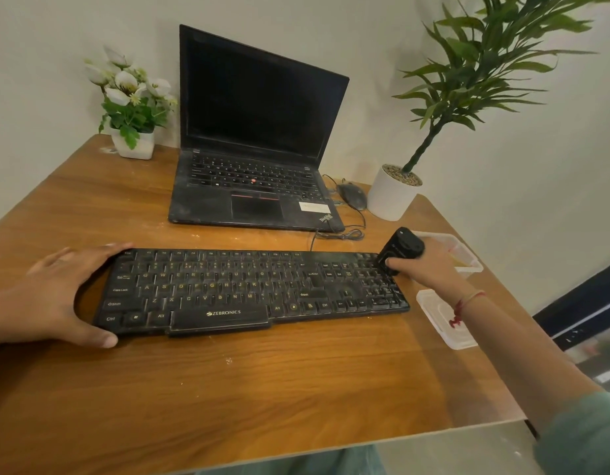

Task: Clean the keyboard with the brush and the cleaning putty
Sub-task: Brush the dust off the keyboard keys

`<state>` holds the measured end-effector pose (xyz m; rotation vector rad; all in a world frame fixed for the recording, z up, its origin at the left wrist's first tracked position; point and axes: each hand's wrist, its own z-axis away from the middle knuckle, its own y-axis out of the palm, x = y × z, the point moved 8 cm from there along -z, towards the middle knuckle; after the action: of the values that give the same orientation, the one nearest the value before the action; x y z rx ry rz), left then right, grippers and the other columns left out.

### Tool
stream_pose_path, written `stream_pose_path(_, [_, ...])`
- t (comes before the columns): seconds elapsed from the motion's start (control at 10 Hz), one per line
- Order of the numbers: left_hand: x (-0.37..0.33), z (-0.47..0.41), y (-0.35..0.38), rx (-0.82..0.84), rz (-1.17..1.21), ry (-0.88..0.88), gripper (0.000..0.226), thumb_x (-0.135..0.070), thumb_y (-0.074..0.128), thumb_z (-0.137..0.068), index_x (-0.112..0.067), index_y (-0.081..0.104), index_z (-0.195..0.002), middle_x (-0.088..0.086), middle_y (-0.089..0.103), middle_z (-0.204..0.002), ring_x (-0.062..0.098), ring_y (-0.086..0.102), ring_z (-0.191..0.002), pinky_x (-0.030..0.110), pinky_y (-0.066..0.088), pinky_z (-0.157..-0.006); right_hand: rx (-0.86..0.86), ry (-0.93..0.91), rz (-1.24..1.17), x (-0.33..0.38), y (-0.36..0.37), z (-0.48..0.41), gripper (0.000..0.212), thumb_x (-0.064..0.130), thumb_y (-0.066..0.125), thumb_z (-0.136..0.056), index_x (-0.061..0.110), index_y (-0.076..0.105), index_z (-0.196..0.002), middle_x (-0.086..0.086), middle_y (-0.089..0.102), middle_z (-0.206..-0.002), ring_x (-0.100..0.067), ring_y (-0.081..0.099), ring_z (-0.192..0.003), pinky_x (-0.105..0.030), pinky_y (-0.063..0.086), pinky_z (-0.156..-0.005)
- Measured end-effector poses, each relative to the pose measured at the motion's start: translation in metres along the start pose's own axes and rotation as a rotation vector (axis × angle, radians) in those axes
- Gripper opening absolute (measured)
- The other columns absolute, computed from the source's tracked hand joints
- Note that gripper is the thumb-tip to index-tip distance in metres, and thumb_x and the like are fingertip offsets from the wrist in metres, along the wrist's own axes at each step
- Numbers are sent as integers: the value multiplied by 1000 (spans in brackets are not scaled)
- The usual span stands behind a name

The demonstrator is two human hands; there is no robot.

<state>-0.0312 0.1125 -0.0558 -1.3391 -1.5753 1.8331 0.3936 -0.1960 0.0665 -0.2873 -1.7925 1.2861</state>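
A dusty black keyboard [248,289] lies across the middle of the wooden table. My left hand [56,293] clasps its left end, thumb at the front edge and fingers at the back edge. My right hand [423,265] grips a chunky black brush [401,246], whose lower end rests on the number pad at the keyboard's top right corner. A clear plastic container [468,258] with something yellowish inside stands just behind that hand; whether this is the putty I cannot tell.
A black laptop [259,149] stands open behind the keyboard, with a mouse [353,196] and cable to its right. A white flower pot [133,145] sits back left, a white plant pot [389,200] back right. A clear lid [444,320] lies near the table's right edge.
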Motion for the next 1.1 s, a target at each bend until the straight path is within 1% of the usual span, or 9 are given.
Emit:
stream_pose_path(0.1, [1,-2,1,10,-10,5,137,-89,67,-25,-43,20,-146,-8,41,-145,21,41,-131,51,32,-108,175,-16,-158,7,4,18,19,12,77,-73,9,63,-85,-7,69,-81,-20,66,-78,-29,55,-69])
stream_pose_path(0.2, [6,-4,5,17,-17,-1,139,-87,70,-25,-43,19,-147,-8,42,-144,20,41,-130,50,32,-108,22,-5,-91,4,-18,11,20,14,76,-74,8,63,-88,-5,66,-78,-20,63,-74,-16,46,-55])
stream_pose_path(0.3, [4,-3,3,3,-18,1,138,-88,68,-25,-43,20,-146,-8,41,-144,20,41,-131,51,32,-108,-58,48,-83,1,-15,6,25,19,76,-74,6,63,-91,-8,65,-79,-23,62,-78,-23,47,-59])
stream_pose_path(0.4, [0,-2,0,3,-19,9,136,-90,66,-26,-42,22,-146,-10,42,-143,20,42,-130,52,32,-108,40,-20,-34,10,1,13,19,16,77,-74,7,63,-83,0,64,-72,-17,61,-72,-18,46,-55])
stream_pose_path(0.5, [9,-5,6,19,-26,3,137,-87,70,-26,-42,22,-146,-11,42,-143,18,42,-130,49,32,-108,214,-5,-208,18,14,21,23,10,76,-74,18,58,-86,1,67,-84,-11,65,-81,-20,52,-61])
stream_pose_path(0.6, [21,-7,13,30,-25,-12,137,-85,72,-25,-42,24,-146,-12,43,-142,16,41,-130,47,31,-109,22,-22,-121,17,-4,3,22,18,76,-75,23,56,-79,2,63,-77,-9,59,-73,-19,47,-60])
stream_pose_path(0.7, [19,-8,12,26,-24,-12,137,-85,72,-25,-42,23,-146,-12,44,-141,18,42,-129,48,32,-108,-108,69,-276,3,-14,-12,26,23,76,-74,18,62,-95,-5,67,-90,-16,63,-84,-22,50,-66])
stream_pose_path(1.0, [21,-8,15,14,-8,-18,140,-84,73,-23,-43,22,-146,-13,41,-144,17,40,-131,48,32,-108,128,166,-171,-14,-7,0,28,11,77,-72,9,64,-97,-11,70,-84,-18,67,-67,-22,56,-53])
stream_pose_path(1.1, [26,-9,17,18,-23,-25,140,-85,73,-22,-45,21,-146,-15,40,-144,16,40,-131,48,32,-108,252,194,-112,-18,-13,4,42,17,82,-64,11,65,-102,-12,72,-88,-24,72,-77,-38,60,-70])
